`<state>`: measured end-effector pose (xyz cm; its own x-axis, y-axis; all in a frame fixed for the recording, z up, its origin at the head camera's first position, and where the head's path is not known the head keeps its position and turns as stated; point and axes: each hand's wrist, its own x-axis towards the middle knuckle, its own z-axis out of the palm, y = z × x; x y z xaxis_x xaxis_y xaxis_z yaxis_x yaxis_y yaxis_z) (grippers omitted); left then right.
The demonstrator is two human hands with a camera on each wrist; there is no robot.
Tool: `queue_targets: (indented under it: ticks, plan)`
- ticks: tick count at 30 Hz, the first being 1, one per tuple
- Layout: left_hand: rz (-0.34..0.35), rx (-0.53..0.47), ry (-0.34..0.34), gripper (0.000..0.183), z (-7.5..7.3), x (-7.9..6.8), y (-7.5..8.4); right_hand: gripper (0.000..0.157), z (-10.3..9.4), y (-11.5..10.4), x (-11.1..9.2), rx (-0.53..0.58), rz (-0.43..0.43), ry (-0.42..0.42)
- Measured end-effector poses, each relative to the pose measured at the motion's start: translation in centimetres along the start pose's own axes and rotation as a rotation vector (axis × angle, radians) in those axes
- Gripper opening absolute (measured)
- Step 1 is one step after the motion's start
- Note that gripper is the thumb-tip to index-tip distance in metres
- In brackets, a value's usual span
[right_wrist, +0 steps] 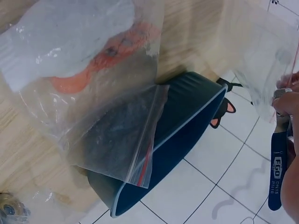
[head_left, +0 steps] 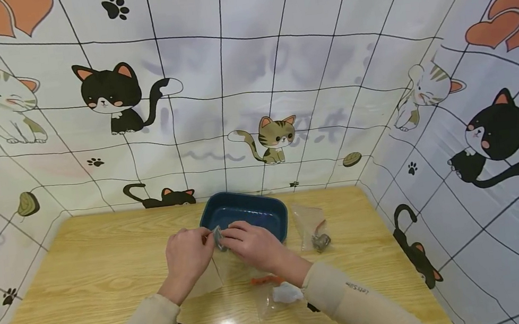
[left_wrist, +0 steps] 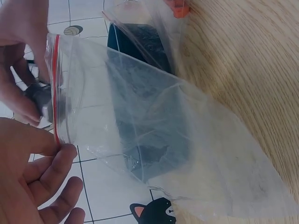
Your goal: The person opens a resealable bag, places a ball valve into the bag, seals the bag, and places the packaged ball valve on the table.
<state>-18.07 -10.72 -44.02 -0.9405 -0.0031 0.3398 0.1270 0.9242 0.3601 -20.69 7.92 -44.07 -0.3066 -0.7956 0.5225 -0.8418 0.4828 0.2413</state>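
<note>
My left hand [head_left: 190,253] pinches the red-striped mouth of a clear zip bag [left_wrist: 140,116], whose body hangs down towards the table. In my right hand [head_left: 256,247] is a ball valve [right_wrist: 277,172] with a blue lever handle marked DN15, gripped by its metal end. In the left wrist view the valve's grey metal part [left_wrist: 42,100] is at the bag's mouth; whether it has passed inside, I cannot tell. Both hands are close together, just in front of a dark blue plastic bin [head_left: 278,208].
Right of the bin lies a zip bag [head_left: 307,220] with a metal fitting and a reddish strip. Nearer, under my right forearm, another zip bag [head_left: 267,306] holds a white piece and an orange one. Cat-patterned cloth walls [head_left: 231,79] bound the wooden table [head_left: 84,267].
</note>
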Motion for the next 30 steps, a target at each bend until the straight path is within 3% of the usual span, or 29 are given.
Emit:
queue_targets:
  ticks: [7,20,27,30]
  plan:
    - [-0.021,-0.036,-0.026,0.016,0.0,0.0,-0.1,0.020,0.2,-0.8,0.2,-0.041,0.001,-0.036]
    - [-0.040,-0.092,-0.031,0.013,-0.2,-0.3,0.4,0.018,0.8,-1.5,0.8,-0.089,0.124,-0.120]
    - [-0.072,-0.136,-0.045,0.013,-0.2,-0.3,0.6,0.011,1.0,-2.3,0.7,-0.146,0.047,-0.146]
    - [-0.091,-0.156,-0.061,0.013,-0.2,-0.2,0.5,0.013,0.8,-2.6,0.7,-0.165,-0.013,-0.211]
